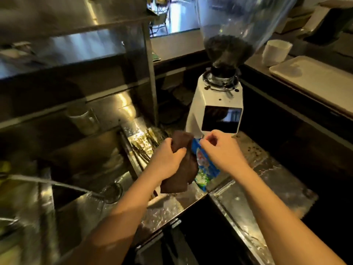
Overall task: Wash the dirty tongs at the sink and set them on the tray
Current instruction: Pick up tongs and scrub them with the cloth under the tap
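My left hand [168, 157] grips a brown cloth [181, 178] over the steel counter, just right of the sink [80, 197]. My right hand [221, 150] pinches the top edge of a blue patterned cloth or packet [207, 169] that lies right next to the brown cloth. Long thin metal pieces that look like tongs [142, 152] rest on the sink's right rim, just left of my left hand. A pale tray [317, 77] sits bare on the raised counter at the far right.
A white coffee grinder [217, 104] with a bean hopper stands right behind my hands. A faucet hose [47, 183] and a round strainer [112, 192] hang over the sink. Steel shelves with a mug [84, 119] fill the left. A white cup [277, 52] stands near the tray.
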`<state>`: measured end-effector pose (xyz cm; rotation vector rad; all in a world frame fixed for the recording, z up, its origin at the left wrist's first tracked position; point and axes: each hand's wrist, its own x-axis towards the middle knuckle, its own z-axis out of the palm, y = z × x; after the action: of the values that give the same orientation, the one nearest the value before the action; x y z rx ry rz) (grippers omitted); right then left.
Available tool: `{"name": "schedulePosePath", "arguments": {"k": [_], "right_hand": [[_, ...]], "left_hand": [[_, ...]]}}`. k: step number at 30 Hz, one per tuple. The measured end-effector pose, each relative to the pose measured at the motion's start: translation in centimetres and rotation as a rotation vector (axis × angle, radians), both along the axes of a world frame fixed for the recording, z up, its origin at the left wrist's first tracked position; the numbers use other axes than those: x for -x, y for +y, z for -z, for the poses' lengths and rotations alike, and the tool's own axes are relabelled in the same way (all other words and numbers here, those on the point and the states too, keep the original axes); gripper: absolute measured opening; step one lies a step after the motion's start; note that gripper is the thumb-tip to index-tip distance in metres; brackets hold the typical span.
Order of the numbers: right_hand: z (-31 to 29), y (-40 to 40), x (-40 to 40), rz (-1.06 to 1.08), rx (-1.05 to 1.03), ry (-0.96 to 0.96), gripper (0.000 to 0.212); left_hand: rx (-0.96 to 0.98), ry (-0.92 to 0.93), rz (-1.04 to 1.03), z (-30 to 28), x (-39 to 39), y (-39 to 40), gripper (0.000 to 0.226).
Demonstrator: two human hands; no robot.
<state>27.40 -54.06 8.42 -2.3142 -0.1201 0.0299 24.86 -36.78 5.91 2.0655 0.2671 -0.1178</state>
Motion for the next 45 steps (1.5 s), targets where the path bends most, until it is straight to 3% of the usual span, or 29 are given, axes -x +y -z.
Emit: {"name": "schedulePosePath", "arguments": {"k": [6,11,17,22,26,32,37,40,43,45], "right_hand": [[3.0,7.9,0.1,-0.03,0.051,0.084,0.016],[6.7,11.3,-1.6,-0.043,0.143,0.201,0.014],[12.8,12.2,-5.3,-0.087,0.479,0.305,0.049],[16.2,11.1,-6.4,-0.116,0.663,0.352,0.028],[16.5,11.1,-7.3,-0.156,0.713,0.37,0.028],[15.0,10.5,-8.1,-0.181,0.658,0.298,0.032],[12.7,10.4,-8.6,-0.044,0.573,0.308,0.044],[11.4,11.5,-8.0,-0.222,0.535,0.339,0.044],[10.0,13.7,-5.4,-0.33,0.22,0.385,0.02],[9.0,15.2,-3.4,-0.376,-0.033,0.448,0.025]], "left_hand": [[0.096,0.094,-0.122,3.6,1.6,9.1,0.025],[0.071,0.151,-0.166,6.9,1.4,13.1,0.009],[0.069,0.186,-0.229,10.0,-0.7,13.7,0.012],[0.119,0.249,-0.316,11.6,-2.1,12.6,0.018],[0.075,0.295,-0.33,12.3,-3.2,11.5,0.014],[0.117,0.279,-0.399,12.8,-3.4,10.0,0.028],[0.413,0.139,-0.553,11.9,-2.1,10.1,0.017],[0.707,0.104,-0.686,11.8,-0.5,11.7,0.02],[0.833,0.073,-0.799,12.5,2.2,15.0,0.02],[0.908,0.04,-0.928,13.2,3.9,17.0,0.023]]}}
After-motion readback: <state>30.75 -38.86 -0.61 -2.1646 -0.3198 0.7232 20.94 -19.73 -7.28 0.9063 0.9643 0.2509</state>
